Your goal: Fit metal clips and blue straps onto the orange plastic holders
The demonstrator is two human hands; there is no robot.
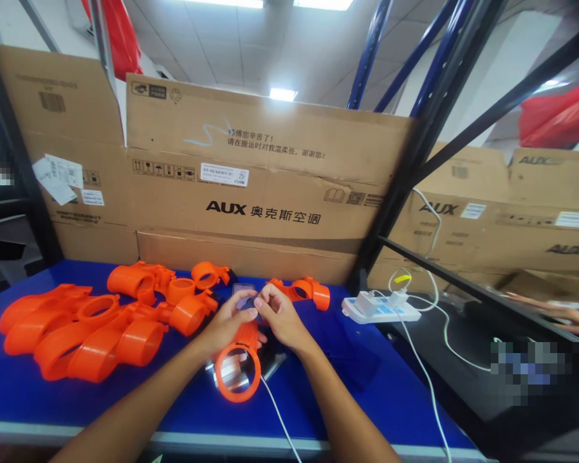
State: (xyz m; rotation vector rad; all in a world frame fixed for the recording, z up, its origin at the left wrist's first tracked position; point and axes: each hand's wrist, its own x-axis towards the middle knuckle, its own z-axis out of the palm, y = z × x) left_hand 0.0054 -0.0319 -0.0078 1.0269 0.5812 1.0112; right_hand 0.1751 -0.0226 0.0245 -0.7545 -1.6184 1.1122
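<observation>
An orange plastic part with a round ring and a short neck [246,335] is held over the table, its ring toward me. My left hand [234,316] is closed around the neck, with fingertips showing behind it. My right hand [280,316] meets it at the part's far end, thumb and fingers pinched together. Whatever lies between the right fingertips is too small and hidden to make out. Below the ring lies a shiny, silvery object [211,376], partly covered. A small clear-looking item [244,287] sits just beyond my left hand.
Several similar orange ring parts [94,352] crowd the blue table [183,405] on the left; more orange parts [321,296] lie behind my right hand. A white power strip [381,310] with cables stands at right. Cardboard [174,225] walls the back. Another person's hand [567,316] shows far right.
</observation>
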